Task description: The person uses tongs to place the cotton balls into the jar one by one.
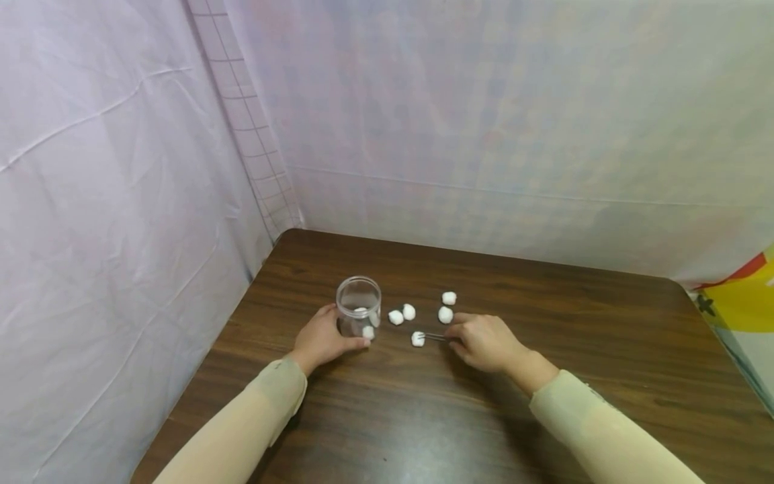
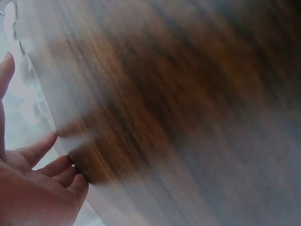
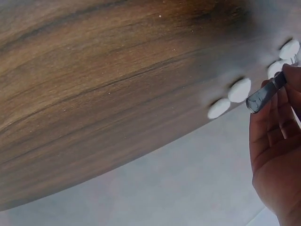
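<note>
a: from my end, brown table (image 1: 544, 403), its near edge cut off. left hand (image 1: 323, 339) wraps fingers round the clear jar (image 1: 359, 306), upright near the table's left side.

b: left wrist view?

a: blurred; jar unreadable. right hand (image 1: 484, 341) pinches tweezers (image 1: 434, 336), tips at a cotton ball (image 1: 418, 339) just right of the jar. i can't tell whether they've clamped it.

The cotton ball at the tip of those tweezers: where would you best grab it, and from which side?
Pinch the cotton ball across its middle, coming in low from the right, along the line of the tweezers in the right hand. It is small, round and soft, lying loose on the table, so any width grips alike, and the jar crowds its left side.
</note>
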Available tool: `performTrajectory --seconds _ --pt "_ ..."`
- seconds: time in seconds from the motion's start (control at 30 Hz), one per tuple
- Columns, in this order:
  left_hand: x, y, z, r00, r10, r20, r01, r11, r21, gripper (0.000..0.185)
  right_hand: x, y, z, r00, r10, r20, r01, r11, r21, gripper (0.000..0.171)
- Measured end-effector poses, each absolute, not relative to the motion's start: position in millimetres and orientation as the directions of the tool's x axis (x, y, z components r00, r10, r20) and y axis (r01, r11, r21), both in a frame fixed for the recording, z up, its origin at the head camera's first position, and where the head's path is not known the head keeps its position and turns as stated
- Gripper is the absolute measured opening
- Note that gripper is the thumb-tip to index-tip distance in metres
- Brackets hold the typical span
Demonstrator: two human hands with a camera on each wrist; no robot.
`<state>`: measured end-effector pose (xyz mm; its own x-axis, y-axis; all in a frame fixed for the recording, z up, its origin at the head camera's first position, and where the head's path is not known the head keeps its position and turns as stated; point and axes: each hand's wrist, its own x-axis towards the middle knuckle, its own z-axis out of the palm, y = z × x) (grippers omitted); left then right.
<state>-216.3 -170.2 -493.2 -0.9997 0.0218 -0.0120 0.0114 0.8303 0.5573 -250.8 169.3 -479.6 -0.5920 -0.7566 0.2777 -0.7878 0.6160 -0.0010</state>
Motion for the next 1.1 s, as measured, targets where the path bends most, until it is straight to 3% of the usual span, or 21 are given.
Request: performTrajectory --seconds 0.83,1.1 --pt "-214.7 -170.8 -492.1 -0.999 0.040 0.018 0.044 0.823 0.567 0.084 -249.3 168.3 -483.5 -0.596 -0.734 0.325 -0.769 0.638 0.031 0.008" --pt "-213.8 -170.5 -491.5 -0.999 0.038 0.016 0.041 0.825 0.564 0.084 -250.0 175.8 -477.9 -0.593 -0.722 0.357 -0.766 0.643 0.028 0.014"
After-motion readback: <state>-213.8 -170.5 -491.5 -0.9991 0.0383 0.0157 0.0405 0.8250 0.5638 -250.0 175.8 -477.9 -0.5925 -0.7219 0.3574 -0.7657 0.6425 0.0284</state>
